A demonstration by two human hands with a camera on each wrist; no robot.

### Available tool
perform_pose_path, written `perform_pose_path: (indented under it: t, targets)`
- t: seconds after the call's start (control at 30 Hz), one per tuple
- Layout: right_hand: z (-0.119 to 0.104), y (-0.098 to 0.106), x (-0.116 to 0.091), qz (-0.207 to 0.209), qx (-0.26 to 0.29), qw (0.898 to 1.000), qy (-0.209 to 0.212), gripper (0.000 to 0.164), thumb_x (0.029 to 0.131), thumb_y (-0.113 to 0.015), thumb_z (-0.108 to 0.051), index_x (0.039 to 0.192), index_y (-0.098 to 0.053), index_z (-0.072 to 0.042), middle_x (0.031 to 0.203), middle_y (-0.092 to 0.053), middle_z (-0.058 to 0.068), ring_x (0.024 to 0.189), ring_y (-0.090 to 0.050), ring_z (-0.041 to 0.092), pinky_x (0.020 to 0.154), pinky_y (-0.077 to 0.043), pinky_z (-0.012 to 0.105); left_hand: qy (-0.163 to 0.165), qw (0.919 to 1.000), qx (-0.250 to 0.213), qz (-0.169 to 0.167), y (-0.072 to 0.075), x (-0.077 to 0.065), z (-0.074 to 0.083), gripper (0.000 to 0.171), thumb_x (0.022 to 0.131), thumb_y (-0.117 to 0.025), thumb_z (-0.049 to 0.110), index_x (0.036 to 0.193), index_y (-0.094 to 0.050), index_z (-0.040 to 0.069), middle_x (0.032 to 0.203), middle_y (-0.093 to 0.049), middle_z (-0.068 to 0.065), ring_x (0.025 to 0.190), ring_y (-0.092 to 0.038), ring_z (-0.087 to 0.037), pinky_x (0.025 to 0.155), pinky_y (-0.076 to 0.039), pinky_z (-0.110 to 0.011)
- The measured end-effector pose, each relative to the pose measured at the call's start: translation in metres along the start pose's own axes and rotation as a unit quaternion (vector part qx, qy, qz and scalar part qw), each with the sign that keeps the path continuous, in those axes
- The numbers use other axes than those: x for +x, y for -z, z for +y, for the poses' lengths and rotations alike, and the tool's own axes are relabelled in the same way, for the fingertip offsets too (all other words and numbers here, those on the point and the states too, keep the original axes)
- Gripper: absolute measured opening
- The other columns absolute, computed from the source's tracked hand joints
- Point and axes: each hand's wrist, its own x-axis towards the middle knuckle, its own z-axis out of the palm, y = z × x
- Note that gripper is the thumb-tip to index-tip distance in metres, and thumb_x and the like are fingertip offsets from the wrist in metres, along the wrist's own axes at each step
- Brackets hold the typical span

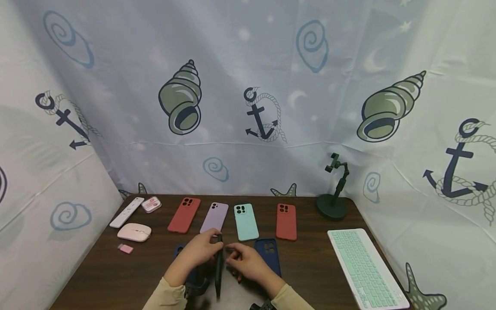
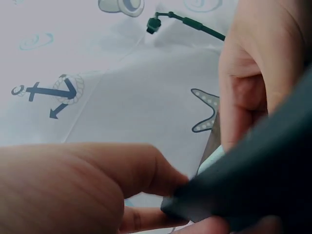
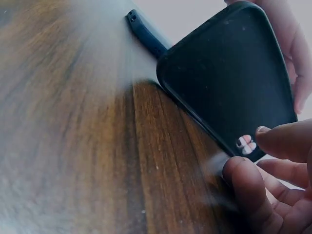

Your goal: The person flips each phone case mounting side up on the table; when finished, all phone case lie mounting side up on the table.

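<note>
My left hand (image 1: 202, 249) grips a black phone case (image 1: 218, 267) by its edge, thumb on one side and fingers on the other. It stands on edge, seen almost side-on in the head view. In the right wrist view the broad inner face of the black case (image 3: 224, 73) shows, its camera holes low down. Just right of it in the head view is my right hand (image 1: 249, 262), fingers loosely bent and holding nothing; its fingertips (image 3: 263, 134) overlap the camera-hole end in the right wrist view. Dark blue cases (image 1: 270, 254) lie partly under both forearms.
Red (image 1: 185, 215), lilac (image 1: 215, 217), mint (image 1: 246, 221) and another red case (image 1: 286, 221) line the back. At left lie a remote (image 1: 126, 212), small box (image 1: 151, 204), mouse (image 1: 134, 232) and pink USB stick (image 1: 125, 248). A green stand (image 1: 332, 206) and keyboard (image 1: 366, 267) are right.
</note>
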Motion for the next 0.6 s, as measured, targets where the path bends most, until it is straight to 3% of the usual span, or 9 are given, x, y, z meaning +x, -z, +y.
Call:
perform_pose_path:
  t: [0.2, 0.6]
  targets:
    - [0.0, -0.001, 0.0, 0.004, -0.002, 1.0, -0.004, 0.039, 0.095, -0.07, -0.017, 0.133, -0.062, -0.011, 0.089, -0.069, 0.001, 0.051, -0.06, 0.013, 0.044, -0.052, 0.034, 0.004, 0.9998, -0.019, -0.001, 0.003, 0.0, -0.001, 0.042, 0.097, -0.06, 0.014, 0.137, -0.055, 0.003, 0.097, -0.072, -0.011, 0.069, -0.07, -0.02, 0.061, -0.056, -0.038]
    - [0.001, -0.003, -0.001, 0.032, 0.009, 0.999, -0.007, 0.04, 0.092, -0.071, -0.006, 0.131, -0.063, -0.009, 0.091, -0.065, 0.005, 0.055, -0.063, 0.013, 0.044, -0.054, 0.035, 0.016, 0.9986, 0.029, 0.043, 0.007, 0.002, -0.011, 0.028, 0.093, -0.069, 0.009, 0.117, -0.057, 0.003, 0.083, -0.063, -0.007, 0.06, -0.062, -0.019, 0.055, -0.054, -0.034]
